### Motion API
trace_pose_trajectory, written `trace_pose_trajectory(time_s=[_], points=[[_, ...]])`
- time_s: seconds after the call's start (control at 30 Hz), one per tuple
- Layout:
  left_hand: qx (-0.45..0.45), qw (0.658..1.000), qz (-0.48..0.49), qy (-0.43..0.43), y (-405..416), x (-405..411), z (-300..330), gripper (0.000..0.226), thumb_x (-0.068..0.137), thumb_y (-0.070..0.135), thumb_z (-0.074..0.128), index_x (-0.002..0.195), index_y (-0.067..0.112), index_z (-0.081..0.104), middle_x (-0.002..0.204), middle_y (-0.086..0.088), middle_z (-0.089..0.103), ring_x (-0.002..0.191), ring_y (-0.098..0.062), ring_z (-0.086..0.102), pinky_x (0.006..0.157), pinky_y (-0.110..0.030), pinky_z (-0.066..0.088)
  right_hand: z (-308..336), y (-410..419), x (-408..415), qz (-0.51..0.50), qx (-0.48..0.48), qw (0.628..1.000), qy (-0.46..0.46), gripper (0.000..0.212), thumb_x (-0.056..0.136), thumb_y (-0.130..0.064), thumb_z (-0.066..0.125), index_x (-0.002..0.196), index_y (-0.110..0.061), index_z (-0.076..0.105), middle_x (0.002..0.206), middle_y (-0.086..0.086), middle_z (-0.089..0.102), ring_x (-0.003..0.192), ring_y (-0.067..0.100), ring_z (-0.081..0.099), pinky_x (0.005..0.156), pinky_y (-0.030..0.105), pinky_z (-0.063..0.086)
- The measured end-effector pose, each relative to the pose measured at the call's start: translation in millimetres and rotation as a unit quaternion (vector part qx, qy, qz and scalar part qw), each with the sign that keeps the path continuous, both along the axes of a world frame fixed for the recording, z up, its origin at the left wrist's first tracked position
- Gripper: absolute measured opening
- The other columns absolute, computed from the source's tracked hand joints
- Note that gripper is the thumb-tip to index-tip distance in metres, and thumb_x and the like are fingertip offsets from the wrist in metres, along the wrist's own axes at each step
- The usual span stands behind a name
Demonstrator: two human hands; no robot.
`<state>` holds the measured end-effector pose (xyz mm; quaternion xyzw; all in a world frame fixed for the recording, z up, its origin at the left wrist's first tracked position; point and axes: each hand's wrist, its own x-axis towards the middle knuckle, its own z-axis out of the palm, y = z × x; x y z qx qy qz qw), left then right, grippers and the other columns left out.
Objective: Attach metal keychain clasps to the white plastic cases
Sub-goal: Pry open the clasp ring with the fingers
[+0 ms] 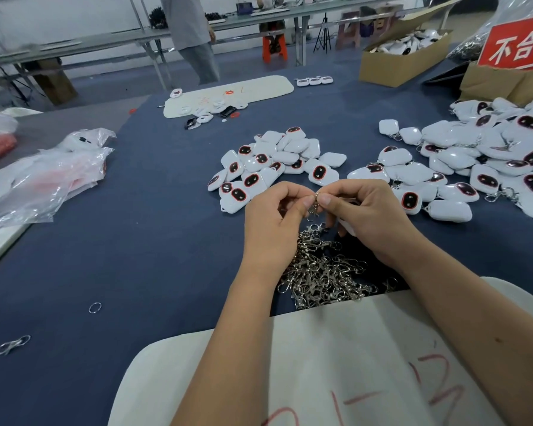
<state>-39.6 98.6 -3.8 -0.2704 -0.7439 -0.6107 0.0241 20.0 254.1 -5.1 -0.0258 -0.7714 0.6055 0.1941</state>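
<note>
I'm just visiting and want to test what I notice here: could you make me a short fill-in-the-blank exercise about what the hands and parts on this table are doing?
1. Both hands, the left hand and the right hand, pinch one metal ____ between their fingertips.
2. The pile of loose clasps lies directly ____ the hands.
3. The tablecloth is dark ____.
4. The red sign stands at the far ____ of the table.

Missing words: clasp; below; blue; right
</note>
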Motion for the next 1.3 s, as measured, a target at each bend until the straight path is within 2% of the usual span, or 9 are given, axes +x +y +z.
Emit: trace_pose_trajectory(time_s=[0.2,0.37,0.5,0.67,0.77,0.87,1.03,1.17,1.3], points=[[-0.021,0.999,0.016,0.025,2.5,1.0,-1.0,0.017,0.094,0.008,0.069,0.086,0.023,0.072,0.076,0.018,0.069,0.073,-0.001,0.062,0.07,-0.014,0.049,-0.8,0.5,0.2,0.002,0.005,1.0,0.006,0.017,0.099,-0.008,0.067,0.088,-0.016,0.077,0.063,-0.008,0.068,0.05,0.005,0.055,0.049,0.02,0.047],[-0.047,0.995,0.027,0.079,3.1,2.3,-3.8,0.013,0.096,0.012,0.067,0.087,0.02,0.07,0.081,0.013,0.067,0.078,-0.006,0.061,0.071,-0.015,0.046,-2.8,1.2,-0.3,-0.003,0.029,0.999,0.018,0.019,0.099,-0.008,0.068,0.087,-0.02,0.077,0.062,-0.009,0.068,0.048,0.004,0.056,0.048,0.018,0.046],[-0.078,0.986,0.052,0.14,3.6,3.2,-5.6,0.013,0.099,0.01,0.063,0.089,0.018,0.066,0.087,0.007,0.065,0.083,-0.009,0.058,0.072,-0.018,0.043,-4.0,-0.8,-0.8,-0.024,0.05,0.998,0.036,0.016,0.096,-0.013,0.073,0.088,-0.025,0.08,0.059,0.004,0.066,0.046,0.007,0.055,0.048,0.018,0.046],[-0.094,0.979,0.067,0.169,6.4,3.9,-6.4,0.012,0.098,0.006,0.06,0.088,0.012,0.063,0.088,0.005,0.06,0.083,-0.008,0.053,0.072,-0.021,0.041,-5.4,-3.6,-2.2,-0.048,0.07,0.996,0.03,0.011,0.095,-0.018,0.075,0.094,-0.029,0.079,0.062,0.0,0.069,0.054,0.03,0.064,0.051,0.026,0.05],[-0.052,0.988,0.068,0.131,8.4,3.5,-5.1,0.011,0.098,0.005,0.06,0.091,0.012,0.066,0.09,0.005,0.065,0.087,-0.009,0.059,0.074,-0.019,0.045,-6.1,-3.9,-2.7,-0.016,0.055,0.998,0.013,0.007,0.096,-0.019,0.075,0.097,-0.025,0.078,0.063,0.002,0.07,0.048,0.012,0.062,0.048,0.021,0.048],[-0.026,0.994,0.061,0.091,9.5,3.7,-4.1,0.011,0.098,0.006,0.061,0.092,0.013,0.068,0.088,0.011,0.066,0.086,-0.006,0.061,0.074,-0.012,0.044,-6.9,-4.2,-2.9,-0.015,0.059,0.998,0.012,0.012,0.095,-0.019,0.076,0.086,-0.027,0.078,0.06,0.009,0.068,0.05,0.011,0.064,0.048,0.019,0.047],[-0.033,0.993,0.06,0.101,7.9,2.5,-5.2,0.011,0.097,0.005,0.061,0.091,0.014,0.067,0.089,0.011,0.066,0.087,-0.007,0.061,0.075,-0.013,0.045,-5.7,-8.6,-1.0,-0.058,0.128,0.989,0.041,0.018,0.092,-0.019,0.078,0.08,-0.033,0.076,0.066,-0.016,0.069,0.058,0.019,0.064,0.056,0.033,0.05],[-0.044,0.989,0.066,0.127,8.0,2.8,-7.1,0.015,0.095,0.004,0.06,0.09,0.017,0.064,0.091,0.007,0.065,0.088,-0.008,0.059,0.073,-0.011,0.042,-6.2,-11.9,-1.3,-0.099,0.178,0.978,0.048,0.014,0.09,-0.019,0.078,0.082,-0.03,0.077,0.064,-0.022,0.065,0.056,0.023,0.055,0.053,0.031,0.044],[-0.08,0.988,0.053,0.124,8.6,1.6,-11.8,0.012,0.098,0.007,0.058,0.093,0.018,0.062,0.094,0.008,0.064,0.091,-0.009,0.059,0.076,-0.022,0.047,-6.3,-12.7,-1.0,-0.12,0.235,0.963,0.049,0.007,0.09,-0.019,0.077,0.086,-0.023,0.079,0.068,-0.023,0.067,0.057,0.011,0.054,0.056,0.02,0.04]])
